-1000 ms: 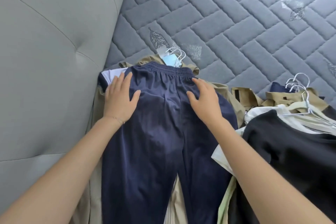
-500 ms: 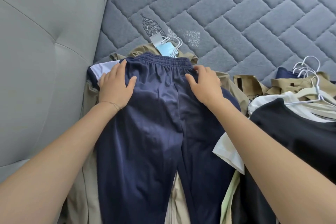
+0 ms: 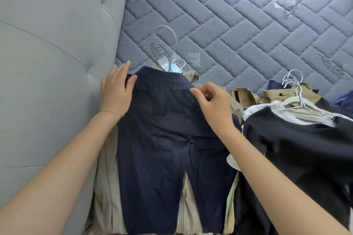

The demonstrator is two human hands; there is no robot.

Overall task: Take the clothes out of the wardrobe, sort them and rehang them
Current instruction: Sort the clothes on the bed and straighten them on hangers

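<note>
Navy trousers (image 3: 166, 139) lie flat on a pile of beige clothes (image 3: 107, 187) on the mattress, waistband pointing away from me. A grey hanger hook (image 3: 168, 36) sticks up past the waistband, beside a light blue tag (image 3: 172, 67) and smaller white hooks. My left hand (image 3: 116, 91) rests on the waistband's left end, fingers straight and thumb on the cloth, close to the headboard. My right hand (image 3: 212, 105) has curled fingers that pinch the waistband's right end.
A grey padded headboard (image 3: 53, 63) stands right against the pile on the left. To the right lies a second heap, with a black garment (image 3: 298, 154) on top, white hangers (image 3: 294, 86) and beige and white clothes. The grey quilted mattress (image 3: 248, 25) stretches beyond.
Both hands slid up from the trousers' seat to the two ends of the waistband. The right hand's fingers curled onto the cloth. A grey hanger hook now shows above the waistband.
</note>
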